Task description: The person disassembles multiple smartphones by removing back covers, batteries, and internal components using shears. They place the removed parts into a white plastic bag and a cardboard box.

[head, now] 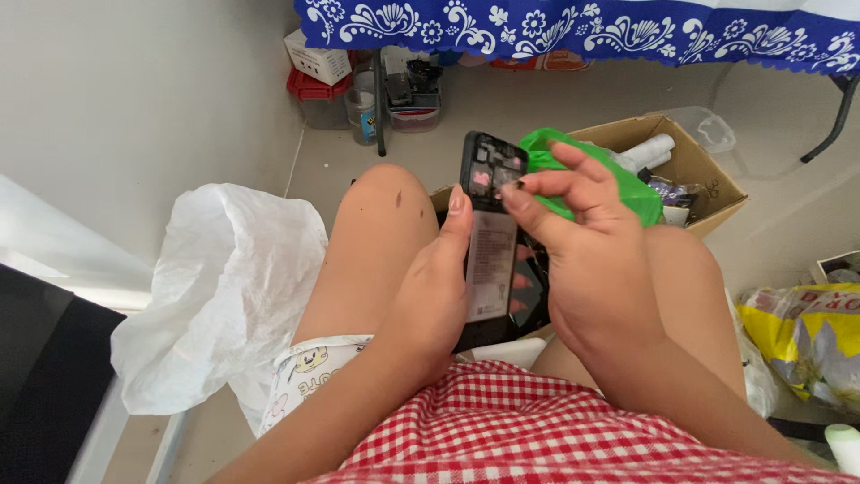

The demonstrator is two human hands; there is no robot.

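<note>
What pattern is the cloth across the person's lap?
Red and white checks on the cloth, clearest in the head view.

Garment across lower centre of frame: red-and-white gingham check cloth (528,430), small even squares, hem running from lower left to lower right. At lower left, shorts (309,372) in white fabric with a small cartoon animal print and curved lettering, edge lying over the thigh. Both forearms bare, no sleeves, watch or rings seen; left hand (430,296) and right hand (591,260) show long fingernails, those at upper centre dark-tipped.
</note>
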